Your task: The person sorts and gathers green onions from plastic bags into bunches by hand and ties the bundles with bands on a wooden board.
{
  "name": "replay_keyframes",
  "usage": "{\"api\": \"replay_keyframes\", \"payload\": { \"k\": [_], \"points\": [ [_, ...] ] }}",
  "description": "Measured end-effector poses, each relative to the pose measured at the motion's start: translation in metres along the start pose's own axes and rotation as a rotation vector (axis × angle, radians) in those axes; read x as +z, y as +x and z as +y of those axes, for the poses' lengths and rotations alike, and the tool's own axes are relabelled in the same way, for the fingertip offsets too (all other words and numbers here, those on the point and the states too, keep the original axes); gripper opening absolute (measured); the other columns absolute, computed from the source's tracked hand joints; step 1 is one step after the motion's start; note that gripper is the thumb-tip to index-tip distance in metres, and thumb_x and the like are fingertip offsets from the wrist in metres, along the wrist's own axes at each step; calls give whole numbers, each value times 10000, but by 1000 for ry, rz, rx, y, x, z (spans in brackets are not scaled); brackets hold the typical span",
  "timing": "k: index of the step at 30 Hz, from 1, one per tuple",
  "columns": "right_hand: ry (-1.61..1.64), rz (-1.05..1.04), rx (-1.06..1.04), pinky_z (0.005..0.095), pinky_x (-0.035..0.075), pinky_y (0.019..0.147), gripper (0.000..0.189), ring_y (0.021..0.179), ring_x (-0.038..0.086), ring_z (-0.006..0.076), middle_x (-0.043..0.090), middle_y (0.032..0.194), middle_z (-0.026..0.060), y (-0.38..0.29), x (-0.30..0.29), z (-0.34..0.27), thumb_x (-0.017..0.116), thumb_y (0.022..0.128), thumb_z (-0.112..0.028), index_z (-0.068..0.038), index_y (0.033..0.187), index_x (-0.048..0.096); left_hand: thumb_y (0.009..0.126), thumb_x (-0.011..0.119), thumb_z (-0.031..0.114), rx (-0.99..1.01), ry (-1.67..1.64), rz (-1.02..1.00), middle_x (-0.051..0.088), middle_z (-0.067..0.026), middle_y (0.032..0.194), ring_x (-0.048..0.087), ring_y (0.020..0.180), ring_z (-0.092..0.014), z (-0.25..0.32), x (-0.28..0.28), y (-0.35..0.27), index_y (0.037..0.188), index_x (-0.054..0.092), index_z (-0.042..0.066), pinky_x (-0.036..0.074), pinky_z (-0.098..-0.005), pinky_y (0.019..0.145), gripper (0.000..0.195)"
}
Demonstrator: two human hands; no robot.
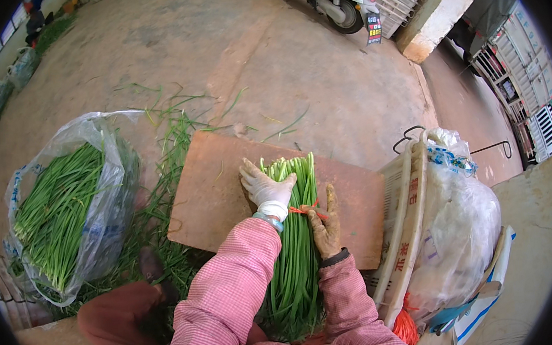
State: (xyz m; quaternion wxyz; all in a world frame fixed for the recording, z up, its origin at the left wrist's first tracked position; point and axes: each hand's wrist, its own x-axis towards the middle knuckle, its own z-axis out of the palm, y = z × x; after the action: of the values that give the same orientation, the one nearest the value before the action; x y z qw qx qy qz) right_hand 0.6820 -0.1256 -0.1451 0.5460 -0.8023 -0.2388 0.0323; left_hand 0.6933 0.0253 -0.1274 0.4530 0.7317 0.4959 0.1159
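A long bundle of green garlic chives or similar leafy stems (294, 253) lies on a reddish-brown board (223, 181), its pale cut ends pointing away from me. A thin red tie (303, 210) crosses the upper part of the bundle. My left hand (268, 186), in a whitish glove, grips the bundle near the cut ends from the left side, thumb over the stems. Beside the bundle on the right, my right hand (326, 229), in a soiled glove, has the tie at its thumb while one finger points up. The underside of the bundle is hidden.
At left, an open clear plastic bag (111, 185) holds more green stems (60, 214). Loose leaves (161, 196) litter the floor. To the right stand a white plastic crate (407, 230), a stuffed plastic bag (459, 216) and red twine (405, 327). A scooter (340, 2) is parked beyond.
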Motion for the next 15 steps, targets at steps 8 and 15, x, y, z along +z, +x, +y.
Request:
{"api": "replay_keyframes", "payload": {
  "k": [8,15],
  "points": [
    [306,-70,327,275,376,849,263,956,489,151,588,982,86,-1,-1,13,526,864,-240,-22,971,624,638,753,349,52,-646,-254,343,-213,1284,367,1167,-270,-53,3,-28,1330,88,-54,299,-330,974,1042],
    [15,-57,521,222,423,691,276,747,523,90,601,815,25,5,-7,-45,584,832,-246,15,909,630,660,760,169,-403,-1312,-500,550,-73,1047,539,891,-179,-67,7,-56,1159,421,19,449,-302,791,622]
  ]
}}
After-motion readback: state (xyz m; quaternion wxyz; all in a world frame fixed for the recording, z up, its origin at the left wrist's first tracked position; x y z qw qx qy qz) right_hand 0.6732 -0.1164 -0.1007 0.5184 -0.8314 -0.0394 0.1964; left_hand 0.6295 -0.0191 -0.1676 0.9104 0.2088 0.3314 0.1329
